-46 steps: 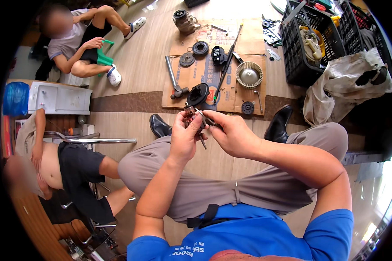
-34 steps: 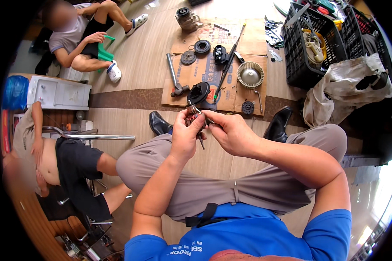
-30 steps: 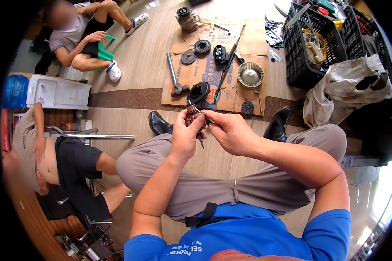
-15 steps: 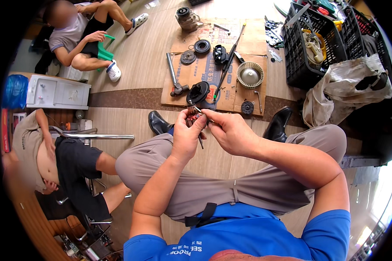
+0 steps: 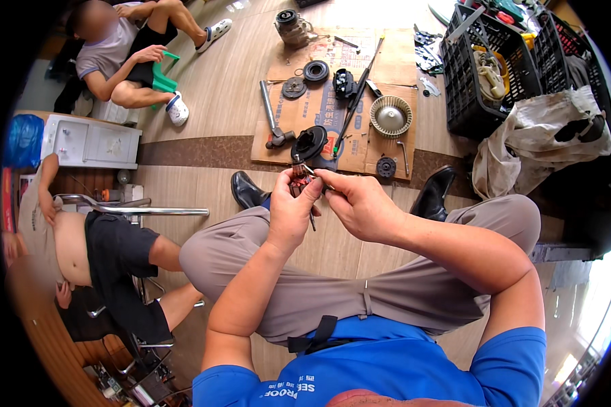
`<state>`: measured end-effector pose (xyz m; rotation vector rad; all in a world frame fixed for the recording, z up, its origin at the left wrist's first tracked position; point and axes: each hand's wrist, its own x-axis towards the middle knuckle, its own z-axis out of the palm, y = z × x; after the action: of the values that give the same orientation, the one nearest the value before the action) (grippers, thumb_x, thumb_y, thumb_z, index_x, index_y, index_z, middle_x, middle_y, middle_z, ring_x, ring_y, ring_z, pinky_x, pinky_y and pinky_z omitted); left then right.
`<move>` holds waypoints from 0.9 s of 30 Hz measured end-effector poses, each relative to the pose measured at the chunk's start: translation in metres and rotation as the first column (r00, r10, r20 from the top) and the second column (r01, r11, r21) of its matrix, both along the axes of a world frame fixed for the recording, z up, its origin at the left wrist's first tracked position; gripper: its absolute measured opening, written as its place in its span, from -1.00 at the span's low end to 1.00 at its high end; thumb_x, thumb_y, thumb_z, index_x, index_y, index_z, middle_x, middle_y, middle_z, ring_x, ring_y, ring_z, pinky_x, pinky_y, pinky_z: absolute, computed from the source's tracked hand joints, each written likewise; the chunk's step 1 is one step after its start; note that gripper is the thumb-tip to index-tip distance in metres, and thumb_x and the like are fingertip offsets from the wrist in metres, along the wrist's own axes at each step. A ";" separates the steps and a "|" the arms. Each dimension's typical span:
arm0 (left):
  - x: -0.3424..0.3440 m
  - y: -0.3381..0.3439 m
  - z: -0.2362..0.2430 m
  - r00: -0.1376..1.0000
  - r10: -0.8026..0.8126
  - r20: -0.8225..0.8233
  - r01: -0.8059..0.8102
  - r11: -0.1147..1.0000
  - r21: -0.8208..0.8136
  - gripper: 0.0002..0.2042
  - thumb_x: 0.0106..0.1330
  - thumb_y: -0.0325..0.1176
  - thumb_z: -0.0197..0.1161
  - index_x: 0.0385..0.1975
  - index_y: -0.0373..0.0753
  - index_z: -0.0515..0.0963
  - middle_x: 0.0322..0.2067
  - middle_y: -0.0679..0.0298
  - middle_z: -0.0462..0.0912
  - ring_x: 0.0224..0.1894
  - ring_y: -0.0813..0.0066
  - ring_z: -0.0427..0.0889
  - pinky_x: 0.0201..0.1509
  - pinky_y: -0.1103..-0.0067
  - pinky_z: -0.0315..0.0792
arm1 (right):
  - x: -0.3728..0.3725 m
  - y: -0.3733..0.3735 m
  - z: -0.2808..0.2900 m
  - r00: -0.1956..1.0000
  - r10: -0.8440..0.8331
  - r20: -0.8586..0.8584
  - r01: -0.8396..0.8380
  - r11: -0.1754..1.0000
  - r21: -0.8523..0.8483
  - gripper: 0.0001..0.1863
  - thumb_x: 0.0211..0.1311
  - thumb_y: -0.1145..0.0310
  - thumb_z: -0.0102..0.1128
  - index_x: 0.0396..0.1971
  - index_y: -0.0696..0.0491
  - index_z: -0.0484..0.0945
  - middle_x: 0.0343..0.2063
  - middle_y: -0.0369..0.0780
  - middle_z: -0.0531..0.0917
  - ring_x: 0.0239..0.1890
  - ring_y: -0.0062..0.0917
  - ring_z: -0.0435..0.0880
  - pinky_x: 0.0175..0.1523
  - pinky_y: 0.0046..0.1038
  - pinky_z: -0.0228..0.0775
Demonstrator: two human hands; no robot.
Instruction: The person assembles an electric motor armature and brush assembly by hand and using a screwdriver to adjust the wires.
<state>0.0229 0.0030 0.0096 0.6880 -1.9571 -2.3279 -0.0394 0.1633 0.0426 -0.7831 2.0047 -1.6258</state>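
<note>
The floor [image 5: 204, 88] is laid in pale, wood-look planks, with a darker brown strip [image 5: 200, 154] running across it. At the left stands a white water dispenser [image 5: 95, 142] with a blue bottle [image 5: 24, 142]. Below it in the view, a bent chrome rail [image 5: 159, 211] juts over the floor. Toward the lower left are a black chair [image 5: 81, 319] with chrome legs and brown wood panelling [image 5: 42, 332]. A green stool [image 5: 163, 83] stands at the upper left. Strong white light [image 5: 607, 285] glares at the lower right edge.
</note>
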 end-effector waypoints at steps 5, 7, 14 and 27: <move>0.000 0.000 0.000 1.000 0.002 0.004 -0.002 1.000 -0.011 -0.57 0.25 -0.18 0.36 -0.05 -0.28 0.35 -0.39 0.39 0.54 -0.44 0.71 0.50 -0.53 0.73 0.46 | 0.000 0.000 0.002 1.000 0.001 0.021 -0.001 1.000 -0.006 -0.65 0.26 0.49 -0.03 0.04 0.18 0.46 -0.40 0.12 0.62 -0.30 -0.03 0.65 -0.21 -0.23 0.50; 0.000 0.000 0.000 1.000 0.004 0.004 -0.004 1.000 -0.021 -0.57 0.25 -0.18 0.36 -0.06 -0.28 0.35 -0.39 0.39 0.53 -0.45 0.72 0.49 -0.53 0.73 0.46 | 0.000 0.000 0.002 1.000 0.008 0.018 -0.008 1.000 0.010 -0.65 0.26 0.48 -0.03 0.04 0.19 0.46 -0.39 0.12 0.62 -0.30 -0.03 0.65 -0.21 -0.23 0.49; 0.001 0.001 0.001 1.000 0.001 0.002 -0.001 0.999 -0.051 -0.62 0.29 -0.17 0.31 -0.06 -0.24 0.37 -0.39 0.39 0.56 -0.43 0.71 0.54 -0.50 0.74 0.44 | 0.001 0.000 0.001 1.000 0.004 0.003 -0.004 1.000 0.010 -0.64 0.26 0.48 -0.03 0.05 0.20 0.45 -0.39 0.13 0.61 -0.30 -0.02 0.65 -0.20 -0.24 0.49; 0.002 -0.007 -0.003 0.999 -0.035 -0.013 0.034 0.991 -0.127 -0.61 0.26 -0.25 0.36 -0.06 -0.26 0.35 -0.39 0.41 0.53 -0.48 0.75 0.47 -0.52 0.74 0.44 | -0.003 0.001 0.007 0.996 0.057 0.069 -0.064 0.993 0.099 -0.71 0.19 0.47 -0.03 -0.11 0.15 0.55 -0.43 0.11 0.61 -0.31 -0.02 0.64 -0.20 -0.21 0.48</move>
<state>0.0249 -0.0038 0.0070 0.6300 -2.1040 -2.1967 -0.0426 0.1644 0.0496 -0.7363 1.9811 -1.4846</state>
